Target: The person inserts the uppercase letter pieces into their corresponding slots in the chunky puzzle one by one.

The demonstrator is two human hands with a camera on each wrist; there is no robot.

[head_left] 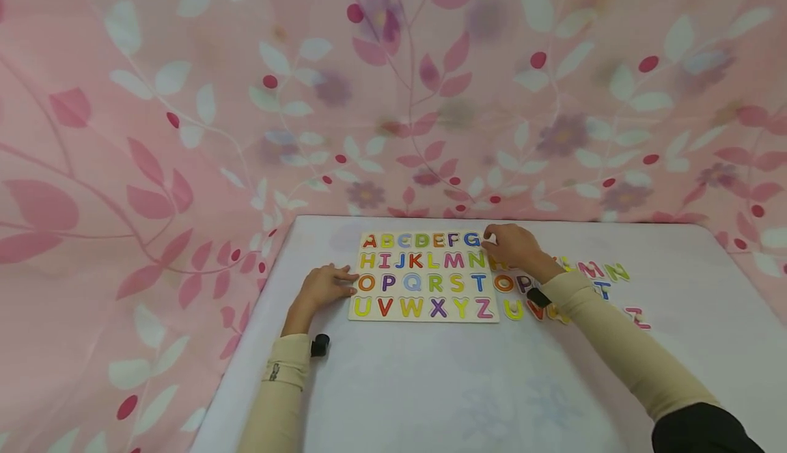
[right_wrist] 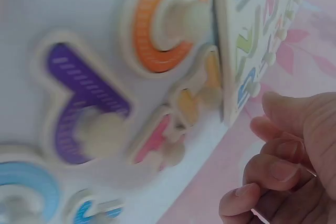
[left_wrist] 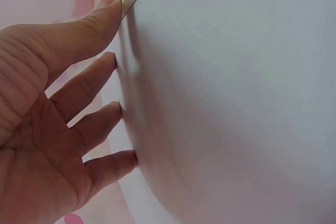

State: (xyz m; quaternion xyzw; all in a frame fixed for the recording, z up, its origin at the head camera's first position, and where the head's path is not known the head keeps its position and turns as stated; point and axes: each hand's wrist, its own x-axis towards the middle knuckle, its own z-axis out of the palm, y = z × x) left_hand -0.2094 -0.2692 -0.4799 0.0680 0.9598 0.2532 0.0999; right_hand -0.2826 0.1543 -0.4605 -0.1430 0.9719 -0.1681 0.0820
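Observation:
A wooden alphabet puzzle board (head_left: 424, 322) lies on the table with coloured letters in rows. Knobs stand up along its top row, including on the blue letter G (right_wrist: 245, 92) at the far right corner. Beside that corner my right hand (head_left: 515, 244) hovers with bent fingers; nothing shows between thumb and fingers (right_wrist: 283, 169). At the board's left edge, my left hand (head_left: 322, 287) rests its thumb (left_wrist: 100, 22) against the wood, the other fingers extended to the tabletop. Loose knobbed letters, such as an orange O (right_wrist: 144, 32) and a purple P (right_wrist: 86, 93), lie right of the board.
More loose letters spread rightward, among them a pink M (head_left: 591, 270), a green N (head_left: 617, 272) and a pink Z (head_left: 637, 318). My right forearm hides some of them. A white cloth covers the table (head_left: 430, 385); a pink floral curtain (head_left: 393, 98) hangs behind it.

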